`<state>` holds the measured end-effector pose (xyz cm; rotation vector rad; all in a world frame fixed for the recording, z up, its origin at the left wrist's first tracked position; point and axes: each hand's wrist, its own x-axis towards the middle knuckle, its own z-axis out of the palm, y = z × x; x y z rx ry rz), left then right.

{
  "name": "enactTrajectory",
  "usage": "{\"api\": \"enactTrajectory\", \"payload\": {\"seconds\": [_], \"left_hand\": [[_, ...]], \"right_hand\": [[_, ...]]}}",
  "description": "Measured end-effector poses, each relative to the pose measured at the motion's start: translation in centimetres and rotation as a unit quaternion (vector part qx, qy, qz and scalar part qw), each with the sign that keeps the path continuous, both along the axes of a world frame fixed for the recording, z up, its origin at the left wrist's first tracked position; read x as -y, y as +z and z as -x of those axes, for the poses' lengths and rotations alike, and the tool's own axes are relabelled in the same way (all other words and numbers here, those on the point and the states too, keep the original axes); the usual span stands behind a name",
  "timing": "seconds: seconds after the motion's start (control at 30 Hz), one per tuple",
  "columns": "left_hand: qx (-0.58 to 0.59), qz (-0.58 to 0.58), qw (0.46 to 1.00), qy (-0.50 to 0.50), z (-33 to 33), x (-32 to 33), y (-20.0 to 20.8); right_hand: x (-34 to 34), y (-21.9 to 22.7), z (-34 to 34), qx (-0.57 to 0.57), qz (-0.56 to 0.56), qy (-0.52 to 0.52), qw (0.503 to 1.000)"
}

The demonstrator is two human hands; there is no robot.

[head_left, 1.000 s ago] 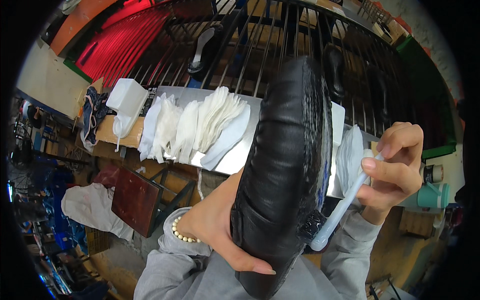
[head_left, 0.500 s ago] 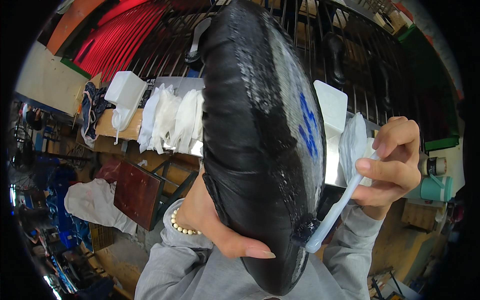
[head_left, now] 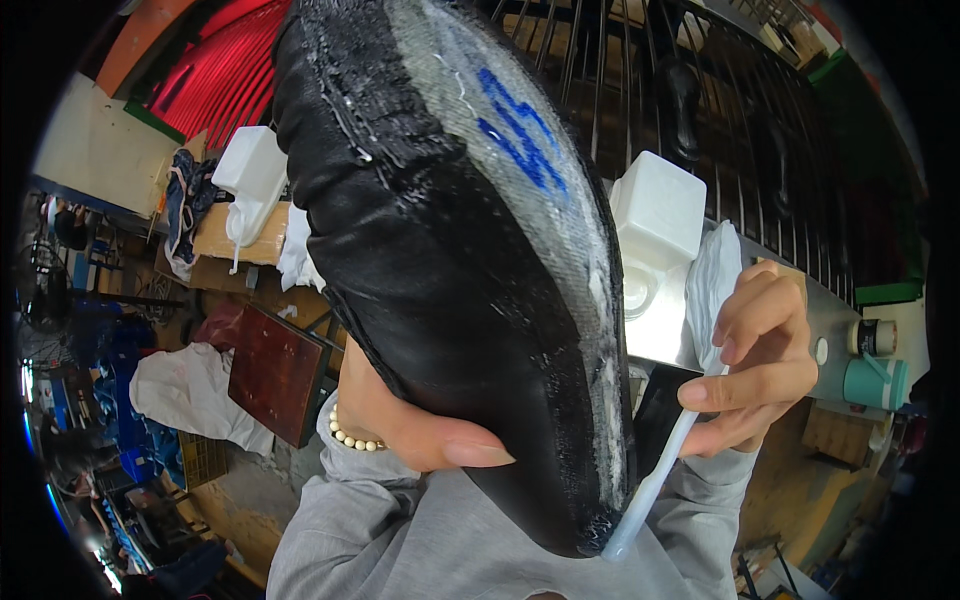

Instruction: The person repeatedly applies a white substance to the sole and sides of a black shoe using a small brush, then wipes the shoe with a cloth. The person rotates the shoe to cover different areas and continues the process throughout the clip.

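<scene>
Black shoe (head_left: 450, 290), gripped by the left hand (head_left: 425, 437), slants from upper left to lower right, its near end touching the brush (head_left: 660, 472) pinched in the right hand (head_left: 762, 372).

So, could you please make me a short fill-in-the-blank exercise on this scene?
1. The left hand grips a shoe upper whose leathery surface is coloured ____.
2. The right hand holds a brush by its pale, slender ____.
3. The scrawled marks on the shoe's grey underside are ____ in colour.
4. The bracelet at the left wrist is a string of small, round, pale ____.

Missing words: black; handle; blue; beads.
</scene>
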<state>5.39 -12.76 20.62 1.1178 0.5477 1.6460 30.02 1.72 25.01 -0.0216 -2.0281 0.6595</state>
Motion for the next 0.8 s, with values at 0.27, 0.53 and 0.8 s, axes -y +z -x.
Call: {"api": "enactTrajectory", "payload": {"seconds": [0.27,0.53,0.8], "left_hand": [[0.067,-0.018,0.998,0.008,0.4,-1.3,-1.1],[-0.007,0.071,0.975,0.211,2.1,-1.2,0.4],[-0.079,0.083,0.968,0.224,1.7,-0.1,1.2]], "right_hand": [[0.8,-2.2,0.7,0.046,0.194,-0.203,0.959],[1.9,-1.7,-2.2,0.003,0.142,-0.136,0.980],[0.9,0.3,0.6,0.046,0.061,-0.196,0.978]]}}
